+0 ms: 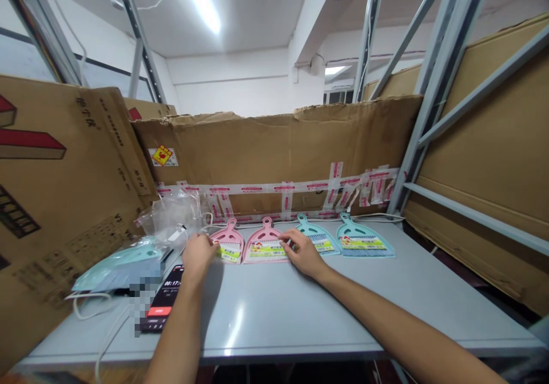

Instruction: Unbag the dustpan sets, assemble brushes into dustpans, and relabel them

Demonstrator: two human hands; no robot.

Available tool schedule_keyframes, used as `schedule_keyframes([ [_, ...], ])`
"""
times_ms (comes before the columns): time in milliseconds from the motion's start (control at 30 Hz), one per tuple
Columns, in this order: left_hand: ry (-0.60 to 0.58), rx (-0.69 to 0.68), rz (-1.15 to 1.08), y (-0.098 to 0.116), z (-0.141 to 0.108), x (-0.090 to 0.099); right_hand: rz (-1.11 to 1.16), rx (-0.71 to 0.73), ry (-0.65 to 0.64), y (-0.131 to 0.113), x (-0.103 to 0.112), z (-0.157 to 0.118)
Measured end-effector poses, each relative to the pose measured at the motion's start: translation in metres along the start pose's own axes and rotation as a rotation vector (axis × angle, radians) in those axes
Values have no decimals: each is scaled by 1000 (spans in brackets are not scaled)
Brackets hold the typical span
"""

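"Where are our fingers?"

"Our left hand (199,256) curls against the first pink dustpan (229,241); we can't tell whether it grips. Our right hand (303,252) lies loosely released, fingertips (285,237) on the second pink dustpan (265,249)."

"And further out?"

"Those dustpans and two teal dustpans (364,241) line the far edge of the grey steel shelf (274,315). A plastic bag (169,218) and a phone (167,292) sit toward its left corner."
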State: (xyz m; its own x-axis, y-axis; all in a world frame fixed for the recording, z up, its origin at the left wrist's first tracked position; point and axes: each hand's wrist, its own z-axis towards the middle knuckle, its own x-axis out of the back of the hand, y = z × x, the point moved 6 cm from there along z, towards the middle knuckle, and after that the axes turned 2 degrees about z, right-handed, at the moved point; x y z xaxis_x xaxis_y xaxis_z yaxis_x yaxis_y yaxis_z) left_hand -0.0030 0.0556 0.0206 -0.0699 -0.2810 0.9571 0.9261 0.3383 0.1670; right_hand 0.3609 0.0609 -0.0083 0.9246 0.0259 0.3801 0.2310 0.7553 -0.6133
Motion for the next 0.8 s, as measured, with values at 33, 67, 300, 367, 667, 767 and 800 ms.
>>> schedule_keyframes([
  [33, 32, -25, 24, 4, -2, 2, 4, 0, -3, -1, 0, 0],
  [67, 60, -49, 39, 8, -4, 4, 6, 1, -4, -1, -1, 0],
  [300, -123, -273, -27, 29, -6, -17, -1, 2, -19, -4, -2, 0],
  [367, -198, -287, -54, 30, -4, -26, -5, 5, -29, -3, -3, 0],
  [667, -228, -185, -27, 25, 1, -41, -20, -19, -77, 1, -8, -4],
  [767, -208, -176, -31, 25, 0, -41, -19, -14, -82, 1, -8, -4],
  [800, -201, -175, -37, 24, 0, -41, -23, -14, -83, 1, -8, -4],
])
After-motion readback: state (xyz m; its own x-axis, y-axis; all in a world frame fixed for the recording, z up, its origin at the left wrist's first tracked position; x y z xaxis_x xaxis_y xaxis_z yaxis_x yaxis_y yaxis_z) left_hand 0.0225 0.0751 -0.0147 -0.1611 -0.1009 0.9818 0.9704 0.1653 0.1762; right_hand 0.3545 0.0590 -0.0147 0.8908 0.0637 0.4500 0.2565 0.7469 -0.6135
